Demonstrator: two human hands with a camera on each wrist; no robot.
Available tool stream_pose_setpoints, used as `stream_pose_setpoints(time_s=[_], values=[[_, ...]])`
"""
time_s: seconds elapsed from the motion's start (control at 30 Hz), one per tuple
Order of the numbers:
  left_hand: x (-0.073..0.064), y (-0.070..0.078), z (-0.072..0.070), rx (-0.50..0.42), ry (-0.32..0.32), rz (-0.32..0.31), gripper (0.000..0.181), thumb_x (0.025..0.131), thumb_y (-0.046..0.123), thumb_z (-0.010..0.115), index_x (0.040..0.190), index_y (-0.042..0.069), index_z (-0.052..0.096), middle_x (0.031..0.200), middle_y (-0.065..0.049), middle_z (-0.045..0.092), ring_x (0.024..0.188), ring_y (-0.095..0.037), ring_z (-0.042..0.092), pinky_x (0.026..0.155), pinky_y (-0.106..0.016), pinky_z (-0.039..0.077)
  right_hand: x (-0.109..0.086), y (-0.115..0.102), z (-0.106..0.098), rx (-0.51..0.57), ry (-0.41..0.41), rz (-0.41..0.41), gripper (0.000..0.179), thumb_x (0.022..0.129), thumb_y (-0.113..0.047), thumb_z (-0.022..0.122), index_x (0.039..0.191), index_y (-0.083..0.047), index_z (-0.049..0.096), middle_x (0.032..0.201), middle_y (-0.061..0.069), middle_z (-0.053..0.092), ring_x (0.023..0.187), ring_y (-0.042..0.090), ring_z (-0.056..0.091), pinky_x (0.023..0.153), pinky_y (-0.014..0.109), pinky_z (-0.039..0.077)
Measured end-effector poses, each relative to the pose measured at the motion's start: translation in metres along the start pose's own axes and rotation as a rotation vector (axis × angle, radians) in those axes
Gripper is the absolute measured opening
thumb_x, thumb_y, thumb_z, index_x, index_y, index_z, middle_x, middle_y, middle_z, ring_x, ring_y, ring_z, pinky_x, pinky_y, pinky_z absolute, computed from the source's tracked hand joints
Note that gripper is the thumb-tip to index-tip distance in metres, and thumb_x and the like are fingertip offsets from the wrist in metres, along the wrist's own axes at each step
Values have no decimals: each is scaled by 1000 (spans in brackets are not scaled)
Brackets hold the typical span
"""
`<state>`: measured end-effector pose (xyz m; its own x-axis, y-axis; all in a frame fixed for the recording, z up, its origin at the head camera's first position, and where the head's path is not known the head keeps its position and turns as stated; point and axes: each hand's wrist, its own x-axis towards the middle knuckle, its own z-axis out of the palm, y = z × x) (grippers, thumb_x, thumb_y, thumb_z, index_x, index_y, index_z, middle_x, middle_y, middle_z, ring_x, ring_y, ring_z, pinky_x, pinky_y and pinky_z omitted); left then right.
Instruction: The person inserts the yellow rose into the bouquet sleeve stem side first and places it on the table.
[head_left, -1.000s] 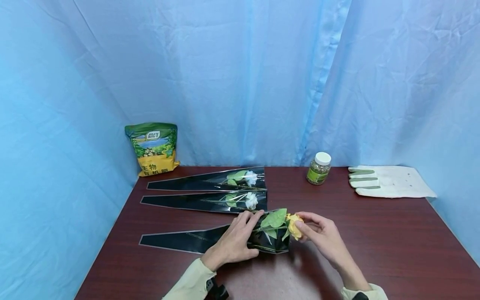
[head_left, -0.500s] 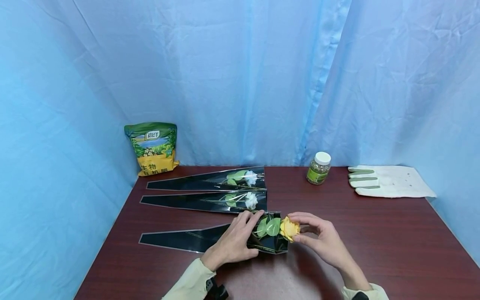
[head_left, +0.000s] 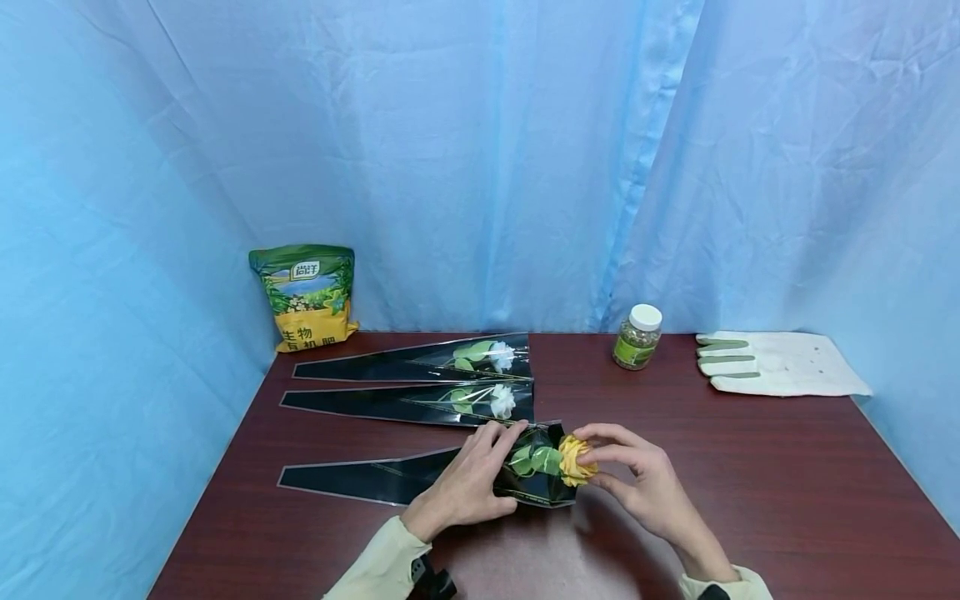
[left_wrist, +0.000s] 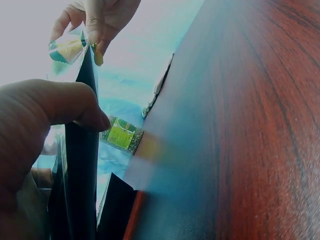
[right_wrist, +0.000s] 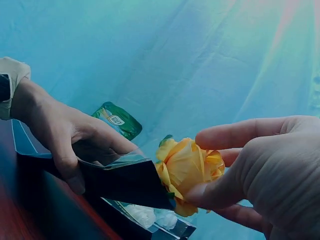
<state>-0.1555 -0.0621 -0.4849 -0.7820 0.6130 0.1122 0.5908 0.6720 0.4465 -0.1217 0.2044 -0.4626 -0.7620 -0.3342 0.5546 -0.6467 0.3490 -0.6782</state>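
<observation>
My right hand [head_left: 651, 479] holds a yellow artificial rose [head_left: 572, 463] by its bloom, thumb and fingers about the petals in the right wrist view. The rose's green leaves [head_left: 542, 459] and stem lie inside the wide mouth of a black flower sleeve [head_left: 360, 481] with a clear front; the bloom sits at the mouth's edge. My left hand [head_left: 468, 479] grips this sleeve near the mouth, thumb on the near edge and fingers across the far one. In the left wrist view the thumb [left_wrist: 82, 105] bends against the sleeve's side. The lower stem is hidden under my left hand.
Behind lie two black sleeves, the nearer with a white flower [head_left: 503, 402] and the farther with a pale blue one [head_left: 501, 357]. A fertilizer bag [head_left: 307, 298] stands back left. A white-lidded jar [head_left: 637, 337] and a white-and-green glove [head_left: 783, 363] are back right.
The yellow rose has shifted slightly left and its leaves have gone down into the sleeve's mouth. My right fingers have changed their hold on the bloom. My left hand has stayed in place.
</observation>
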Motion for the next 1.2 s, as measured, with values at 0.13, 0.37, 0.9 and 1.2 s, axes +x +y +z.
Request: stream_pose_setpoints(time_s=[0.13, 0.37, 0.9, 1.2], values=[[0, 0, 0, -4, 0, -8, 99, 78, 25, 80, 159, 27, 23, 124, -1, 48, 105, -13, 44, 88, -28, 43, 1, -2, 2, -35, 4, 1, 45, 70, 9, 83, 104, -18, 75, 118, 7, 69, 111, -1, 63, 88, 11, 52], [-1, 2, -1, 6, 1, 0, 100, 77, 25, 80, 159, 26, 24, 125, -1, 48, 105, -13, 44, 89, -28, 43, 3, -8, 7, -56, 57, 220, 34, 76, -9, 86, 106, -16, 71, 99, 1, 73, 79, -2, 65, 67, 21, 57], [0, 2, -3, 11, 41, 37, 97, 78, 23, 76, 159, 25, 24, 121, 0, 49, 102, -12, 43, 86, -27, 38, 6, -10, 10, 30, 173, 488, 19, 83, -11, 81, 94, -4, 68, 86, 12, 74, 71, -1, 68, 63, 23, 60], [0, 3, -3, 42, 42, 38, 96, 79, 26, 78, 159, 25, 25, 120, 0, 48, 99, -11, 41, 83, -25, 35, 10, -17, 14, 10, 186, 756, 29, 89, -32, 76, 89, -5, 67, 71, 2, 70, 57, 15, 67, 58, 28, 57]])
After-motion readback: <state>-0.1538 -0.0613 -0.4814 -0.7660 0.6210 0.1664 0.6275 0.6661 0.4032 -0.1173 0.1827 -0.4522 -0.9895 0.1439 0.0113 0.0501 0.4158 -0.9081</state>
